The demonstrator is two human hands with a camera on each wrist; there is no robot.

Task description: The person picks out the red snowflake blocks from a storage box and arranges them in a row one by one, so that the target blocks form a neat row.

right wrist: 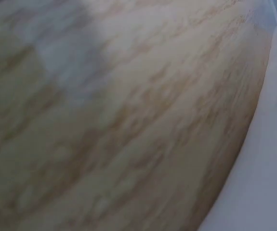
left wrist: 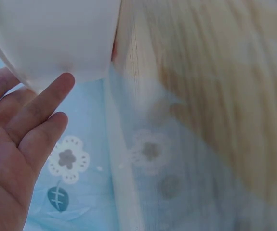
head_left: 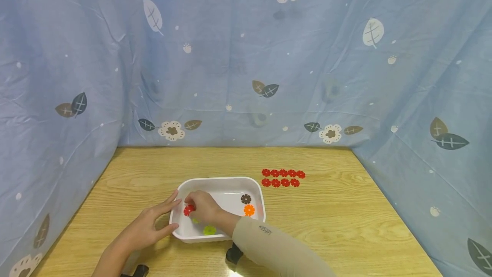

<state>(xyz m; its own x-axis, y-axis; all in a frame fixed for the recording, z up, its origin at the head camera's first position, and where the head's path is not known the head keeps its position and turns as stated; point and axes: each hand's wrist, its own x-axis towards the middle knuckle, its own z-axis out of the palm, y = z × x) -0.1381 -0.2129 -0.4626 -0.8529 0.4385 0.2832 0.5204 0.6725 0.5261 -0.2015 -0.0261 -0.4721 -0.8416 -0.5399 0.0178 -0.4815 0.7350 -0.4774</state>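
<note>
A white tray (head_left: 226, 238) lies on the table with flower-shaped plastic discs inside. My left hand (head_left: 144, 228) rests against its left end, fingers spread and fairly straight; in the left wrist view, the fingertips touch the white wall. Inside the tray, my right hand (head_left: 205, 208) has its fingers curled down at a red flower-shaped disc (head_left: 188, 210) and pinches it. A green disc (head_left: 209, 230) lies close by the hand, and another is partly hidden beneath it. Brown (head_left: 246, 199) and orange (head_left: 249, 210) discs sit toward the tray's right end. The right wrist view misses the hand.
Two rows of red discs (head_left: 283, 173) lie on the wooden table (head_left: 338, 217) behind and right of the tray. A patterned blue curtain (head_left: 230, 54) encloses the back and sides. The right sleeve (head_left: 276, 245) crosses the tray's front edge.
</note>
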